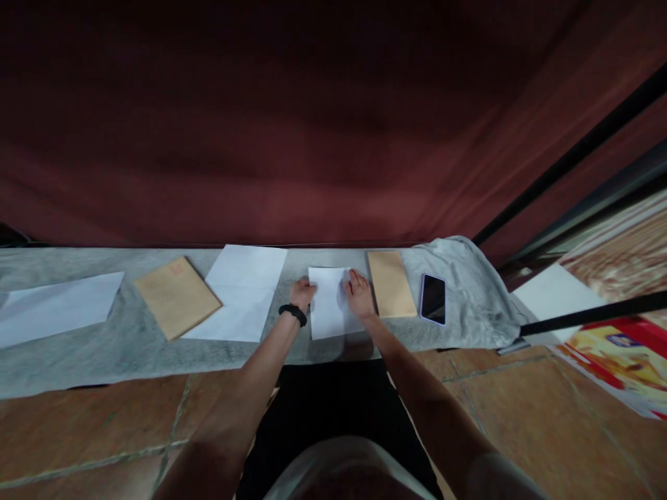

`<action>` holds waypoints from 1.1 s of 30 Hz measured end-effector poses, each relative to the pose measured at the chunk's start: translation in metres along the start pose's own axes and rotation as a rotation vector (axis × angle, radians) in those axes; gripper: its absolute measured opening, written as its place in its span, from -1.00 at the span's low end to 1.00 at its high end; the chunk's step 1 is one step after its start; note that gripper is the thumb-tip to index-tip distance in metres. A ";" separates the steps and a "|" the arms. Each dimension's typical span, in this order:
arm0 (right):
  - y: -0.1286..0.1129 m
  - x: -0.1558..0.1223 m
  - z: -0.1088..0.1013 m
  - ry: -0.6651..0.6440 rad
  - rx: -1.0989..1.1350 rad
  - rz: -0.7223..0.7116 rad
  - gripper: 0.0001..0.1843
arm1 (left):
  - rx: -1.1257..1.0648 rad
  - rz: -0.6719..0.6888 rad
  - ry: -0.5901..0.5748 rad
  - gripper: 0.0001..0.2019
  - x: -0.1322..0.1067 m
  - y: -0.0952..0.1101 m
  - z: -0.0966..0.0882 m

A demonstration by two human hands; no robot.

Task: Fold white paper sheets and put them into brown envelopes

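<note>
Both hands, left hand and right hand, press flat on a white sheet on the grey cloth, phone nearby.

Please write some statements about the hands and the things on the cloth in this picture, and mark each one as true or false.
1. The left hand and the right hand both touch the small white sheet. True.
2. The phone lies left of both hands. False: it lies to their right, beside the right brown envelope.
3. The black wristband is on the right wrist. False: it is on the left wrist.
4. The left brown envelope lies on the grey cloth. True.
</note>
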State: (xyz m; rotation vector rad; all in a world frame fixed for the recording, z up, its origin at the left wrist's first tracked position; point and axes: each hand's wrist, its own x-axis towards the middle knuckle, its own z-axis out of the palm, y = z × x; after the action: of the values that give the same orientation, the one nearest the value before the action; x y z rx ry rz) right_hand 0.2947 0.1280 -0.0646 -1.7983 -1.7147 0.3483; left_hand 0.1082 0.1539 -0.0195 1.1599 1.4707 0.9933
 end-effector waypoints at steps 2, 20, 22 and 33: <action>0.000 0.003 -0.004 0.034 0.209 0.090 -0.46 | -0.047 0.013 -0.010 -0.86 -0.004 0.010 -0.002; -0.002 -0.054 -0.061 -0.064 0.389 -0.220 -0.64 | 0.363 0.635 -0.150 -0.73 -0.083 -0.010 -0.053; 0.006 -0.080 -0.051 -0.128 0.237 -0.285 -0.51 | 0.485 0.638 -0.163 -0.66 -0.090 -0.039 -0.053; 0.014 -0.130 -0.064 -0.329 -0.091 -0.516 -0.46 | 0.819 0.740 -0.501 -0.34 -0.115 -0.054 -0.076</action>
State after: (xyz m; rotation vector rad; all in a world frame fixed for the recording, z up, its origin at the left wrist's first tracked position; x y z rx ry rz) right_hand 0.3272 -0.0128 -0.0529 -1.3364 -2.3772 0.3583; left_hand 0.0317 0.0280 -0.0343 2.4554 1.0343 0.4440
